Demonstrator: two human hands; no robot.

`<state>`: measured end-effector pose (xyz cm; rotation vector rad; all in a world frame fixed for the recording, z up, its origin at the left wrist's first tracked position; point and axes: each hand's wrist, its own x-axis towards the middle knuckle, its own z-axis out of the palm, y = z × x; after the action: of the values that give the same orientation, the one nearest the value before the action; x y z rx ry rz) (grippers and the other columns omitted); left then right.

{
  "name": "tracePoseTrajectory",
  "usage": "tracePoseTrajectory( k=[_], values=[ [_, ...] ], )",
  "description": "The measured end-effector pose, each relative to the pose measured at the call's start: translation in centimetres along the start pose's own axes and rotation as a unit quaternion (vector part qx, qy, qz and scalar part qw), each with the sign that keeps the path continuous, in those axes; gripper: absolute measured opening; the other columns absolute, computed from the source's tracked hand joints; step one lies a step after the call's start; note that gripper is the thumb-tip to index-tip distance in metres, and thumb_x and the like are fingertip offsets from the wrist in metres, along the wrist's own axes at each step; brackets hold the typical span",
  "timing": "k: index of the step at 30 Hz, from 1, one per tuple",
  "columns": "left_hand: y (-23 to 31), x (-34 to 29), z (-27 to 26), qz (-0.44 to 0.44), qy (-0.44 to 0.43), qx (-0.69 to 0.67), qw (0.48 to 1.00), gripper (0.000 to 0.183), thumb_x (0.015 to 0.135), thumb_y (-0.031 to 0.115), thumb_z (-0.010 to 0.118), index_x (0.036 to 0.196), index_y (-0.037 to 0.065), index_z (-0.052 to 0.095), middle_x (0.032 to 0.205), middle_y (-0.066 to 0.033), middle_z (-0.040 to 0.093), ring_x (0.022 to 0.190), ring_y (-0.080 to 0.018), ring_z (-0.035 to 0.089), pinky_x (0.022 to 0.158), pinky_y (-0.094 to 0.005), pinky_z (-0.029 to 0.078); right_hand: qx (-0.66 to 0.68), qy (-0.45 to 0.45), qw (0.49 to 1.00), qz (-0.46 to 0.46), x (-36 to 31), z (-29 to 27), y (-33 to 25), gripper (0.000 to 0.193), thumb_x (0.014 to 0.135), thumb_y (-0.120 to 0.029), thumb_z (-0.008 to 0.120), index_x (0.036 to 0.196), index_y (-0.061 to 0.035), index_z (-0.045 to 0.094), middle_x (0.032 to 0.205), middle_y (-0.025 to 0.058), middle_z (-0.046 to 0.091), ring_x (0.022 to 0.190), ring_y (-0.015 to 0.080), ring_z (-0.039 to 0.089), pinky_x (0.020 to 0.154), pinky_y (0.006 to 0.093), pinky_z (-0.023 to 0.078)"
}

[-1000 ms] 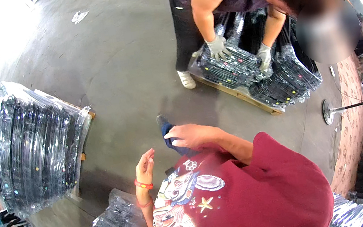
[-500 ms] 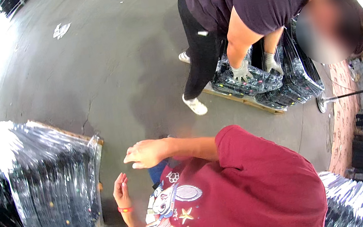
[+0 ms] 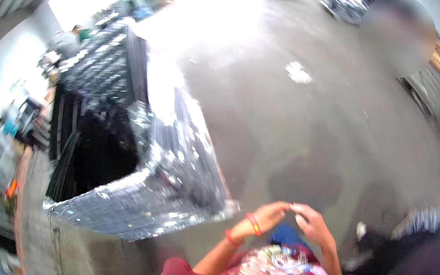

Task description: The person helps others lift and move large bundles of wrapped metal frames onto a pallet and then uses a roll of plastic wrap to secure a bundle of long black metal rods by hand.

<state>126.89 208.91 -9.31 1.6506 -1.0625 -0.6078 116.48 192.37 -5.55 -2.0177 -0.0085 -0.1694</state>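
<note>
Left hand and right hand fingertips touching at six o'clock, grip narrow, holding nothing visible, plastic-wrapped stack at ten o'clock, blurred

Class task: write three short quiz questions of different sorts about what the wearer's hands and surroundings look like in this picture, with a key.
1. True or false: the left hand and right hand are brought together, fingertips nearly meeting.
2. Which wrist wears the orange bands? A left, B right.
3. Fill in: the plastic-wrapped stack stands to the person's ____.

Key: 1 true; 2 A; 3 left.
</note>
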Motion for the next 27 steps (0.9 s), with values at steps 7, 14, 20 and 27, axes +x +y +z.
tracePoseTrajectory(
  k=[7,14,20,27],
  values=[
    [-12.9,14.2,-6.5,-0.046,0.08,-0.109,0.99,0.044,0.087,0.007,0.04,0.13,0.008,0.031,0.109,-0.0138,0.055,0.101,-0.0194,0.052,0.086,-0.0307,0.041,0.039,-0.046,0.997,-0.039,21.2,-3.1,10.6,0.028,0.078,-0.001,0.047,0.105,0.0034,0.056,0.104,0.0135,0.058,0.088,0.0161,0.056,0.077,0.0247,0.043],
    [-10.5,30.6,-23.0,-0.158,0.135,-0.039,0.977,0.038,0.087,0.009,0.04,0.124,0.003,0.034,0.112,-0.0134,0.054,0.102,-0.0212,0.053,0.084,-0.0309,0.041,0.03,-0.185,0.974,-0.129,46.9,-8.6,10.5,0.027,0.078,-0.001,0.05,0.104,0.0021,0.056,0.095,0.0128,0.06,0.083,0.0156,0.057,0.073,0.0253,0.044],
    [-12.9,35.5,-35.2,-0.123,0.33,-0.053,0.935,0.032,0.088,0.007,0.04,0.12,0.002,0.044,0.117,-0.0114,0.051,0.108,-0.0189,0.049,0.091,-0.0291,0.038,0.015,-0.307,0.92,-0.244,67.3,-9.6,4.3,0.031,0.075,0.001,0.05,0.105,0.0004,0.055,0.103,0.0157,0.058,0.099,0.0286,0.055,0.086,0.0318,0.041],
    [-16.7,41.7,-53.9,0.025,0.588,-0.123,0.799,0.024,0.087,0.004,0.044,0.109,-0.002,0.05,0.104,-0.0175,0.057,0.1,-0.0242,0.054,0.09,-0.0355,0.04,0.043,-0.163,0.788,-0.592,92.5,-14.1,-8.2,0.036,0.089,-0.021,0.043,0.123,-0.0145,0.036,0.111,0.0189,0.054,0.097,0.0352,0.055,0.094,0.0532,0.03]
  ],
)
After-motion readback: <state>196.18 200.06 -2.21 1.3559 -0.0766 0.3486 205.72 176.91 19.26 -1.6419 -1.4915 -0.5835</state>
